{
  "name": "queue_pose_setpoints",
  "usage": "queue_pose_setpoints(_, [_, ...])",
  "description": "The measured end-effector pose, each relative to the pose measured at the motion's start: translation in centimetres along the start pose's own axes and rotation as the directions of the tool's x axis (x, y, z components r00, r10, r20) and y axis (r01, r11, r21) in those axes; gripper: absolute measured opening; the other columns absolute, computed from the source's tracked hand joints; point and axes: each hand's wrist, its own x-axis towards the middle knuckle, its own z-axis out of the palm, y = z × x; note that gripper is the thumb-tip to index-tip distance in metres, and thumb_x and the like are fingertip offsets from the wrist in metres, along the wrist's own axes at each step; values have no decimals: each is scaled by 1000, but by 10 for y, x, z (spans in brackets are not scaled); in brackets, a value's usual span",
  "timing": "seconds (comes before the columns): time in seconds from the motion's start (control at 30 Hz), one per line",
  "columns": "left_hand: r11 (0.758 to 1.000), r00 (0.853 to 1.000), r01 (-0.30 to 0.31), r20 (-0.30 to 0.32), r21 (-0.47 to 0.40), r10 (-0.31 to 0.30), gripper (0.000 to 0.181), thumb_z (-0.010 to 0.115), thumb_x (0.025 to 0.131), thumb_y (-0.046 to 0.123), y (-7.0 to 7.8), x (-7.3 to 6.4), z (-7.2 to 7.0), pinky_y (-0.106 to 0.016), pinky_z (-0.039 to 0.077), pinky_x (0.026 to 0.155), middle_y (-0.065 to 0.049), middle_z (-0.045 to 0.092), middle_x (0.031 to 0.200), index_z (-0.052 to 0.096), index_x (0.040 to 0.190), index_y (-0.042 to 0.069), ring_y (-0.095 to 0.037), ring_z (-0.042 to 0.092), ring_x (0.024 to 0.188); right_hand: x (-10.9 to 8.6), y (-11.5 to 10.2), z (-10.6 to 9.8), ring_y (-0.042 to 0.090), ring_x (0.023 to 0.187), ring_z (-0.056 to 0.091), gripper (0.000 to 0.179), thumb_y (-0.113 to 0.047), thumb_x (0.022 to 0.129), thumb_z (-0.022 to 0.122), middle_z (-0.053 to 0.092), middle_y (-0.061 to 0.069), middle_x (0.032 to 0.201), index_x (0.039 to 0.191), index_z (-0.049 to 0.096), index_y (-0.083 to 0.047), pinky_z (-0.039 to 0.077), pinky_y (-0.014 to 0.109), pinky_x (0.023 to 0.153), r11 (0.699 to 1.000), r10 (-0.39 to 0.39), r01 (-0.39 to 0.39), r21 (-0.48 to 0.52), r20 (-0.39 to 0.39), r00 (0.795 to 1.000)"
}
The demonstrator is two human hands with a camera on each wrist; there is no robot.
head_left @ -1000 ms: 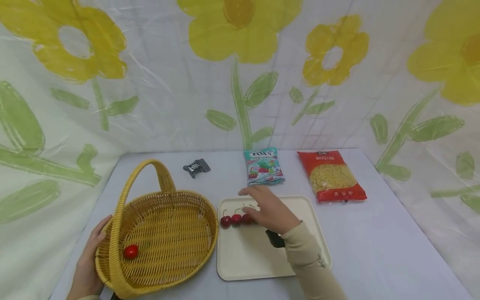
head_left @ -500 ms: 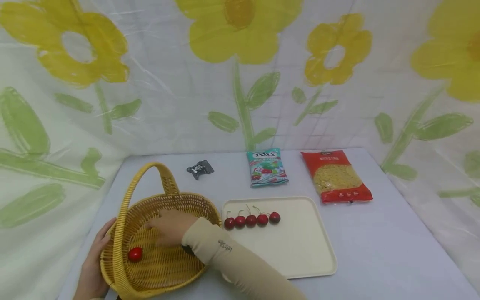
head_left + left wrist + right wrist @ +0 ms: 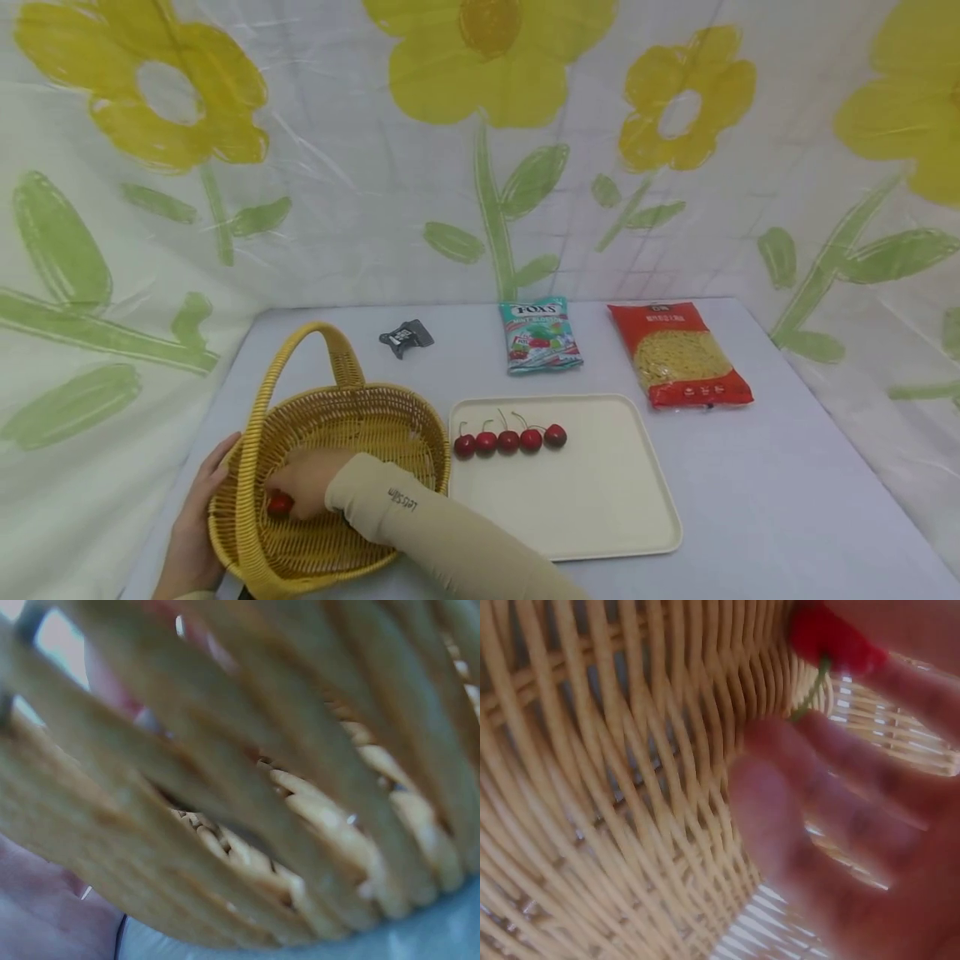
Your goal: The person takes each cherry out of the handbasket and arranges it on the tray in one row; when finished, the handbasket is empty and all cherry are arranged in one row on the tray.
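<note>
A yellow wicker basket [image 3: 442, 454] with a tall arched handle stands at the left of the table. My left hand [image 3: 197, 512] rests against its outer left side, fingers extended along the wall; the woven strips fill the left wrist view. Inside the basket, my right hand [image 3: 306, 483] reaches down and pinches a red cherry [image 3: 280, 504], partly hidden by the fingers. In the right wrist view this cherry [image 3: 832, 641] shows a short green stem between the fingers. Several dark red cherries [image 3: 508, 442] lie in a row on a cream tray [image 3: 585, 517] to the right.
At the back of the table lie a small black packet [image 3: 407, 335], a turquoise candy bag [image 3: 542, 335] and a red bag of pasta [image 3: 678, 354]. A white curtain [image 3: 360, 208] with painted yellow flowers hangs behind. The basket's handle [image 3: 251, 467] arches beside the right hand.
My right hand has moved left from the row of cherries on the tray into the basket and taken hold of the red cherry there. The left hand stays at the basket's side.
</note>
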Motion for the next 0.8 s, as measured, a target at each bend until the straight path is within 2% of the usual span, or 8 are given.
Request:
queue_pose_setpoints(0.3, [999,999,22,-32,47,-20,50,26,106,29,2,0,3,-18,46,96,14,37,143,13,154,23,1,48,124,3,4,1,-4,85,52,34,-14,87,71,60,-16,95,117,63,-29,41,7,73,999,-48,49,10,-26,998])
queue_pose_setpoints(0.47, [998,999,35,-39,58,-33,50,26,106,30,2,1,3,-17,47,95,15,36,143,14,154,24,2,48,123,4,8,2,-5,90,53,39,-27,88,70,60,-16,103,125,58,-28,40,6,76,998,-65,65,15,-19,998])
queue_pose_setpoints(0.6, [999,999,31,-11,31,-30,49,25,106,28,2,2,5,-17,48,94,14,38,142,13,154,23,1,48,123,3,9,2,-7,88,54,34,-35,89,68,61,-17,101,121,60,-26,40,5,75,994,-106,107,35,-14,994])
queue_pose_setpoints(0.7, [1000,1000,22,2,9,-22,49,24,106,27,1,1,4,-18,48,95,13,39,142,13,154,22,0,49,123,-6,12,-4,-6,80,54,21,-31,92,65,59,-17,91,111,60,-24,40,6,69,992,-105,107,67,-45,994])
queue_pose_setpoints(0.8, [1000,1000,23,-17,13,-23,49,26,106,28,1,0,3,-18,47,96,13,38,142,15,153,23,0,49,123,-30,18,-17,-3,76,52,17,-23,91,64,54,-15,87,105,55,-23,40,7,64,987,-71,87,134,-121,990])
